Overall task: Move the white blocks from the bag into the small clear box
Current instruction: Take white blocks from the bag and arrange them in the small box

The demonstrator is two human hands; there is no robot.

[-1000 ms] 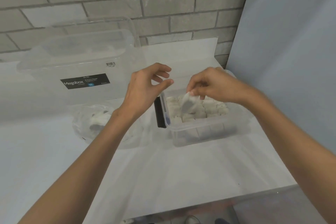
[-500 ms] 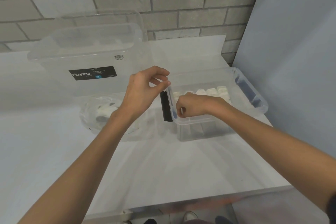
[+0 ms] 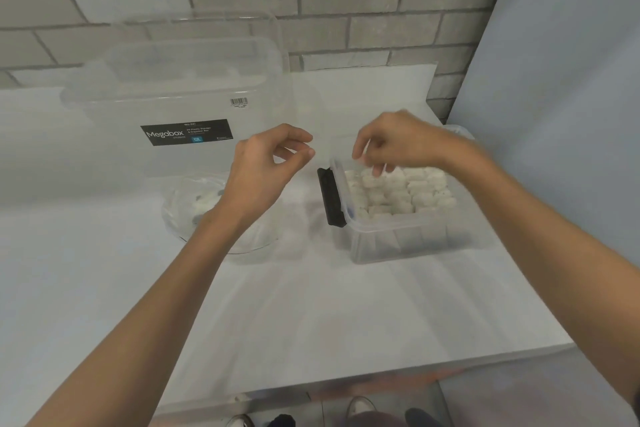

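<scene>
Grey brick ran behind a white table that ended against a pale blue panel on the right. At the far left stood a large clear storage tub with a black label, nothing visible inside it. Just in front of it lay the bag, clear, slumped and crumpled, with a few white blocks showing through its film. The left hand hovered above the bag's right side, thumb and forefinger pinched lightly together; whether they held a fold of the film I could not tell, since the plastic was nearly invisible there. Next came the small clear box, a black latch on its left end, already packed with rows of stacked blocks almost to the rim. The right hand hung over its back left corner, fingers curled loosely downward and apparently empty, though motion blur made that uncertain.

The blocks looked light, dry and faintly rough, probably easy to chip or crumble, so a gentle pinch across two opposite faces seemed the way to lift one. The bag would likely be limp and slippery and want steadying at its mouth. How many blocks remained in it was hidden by the left forearm and the glare, and the box's far right end sat behind the right wrist.
</scene>
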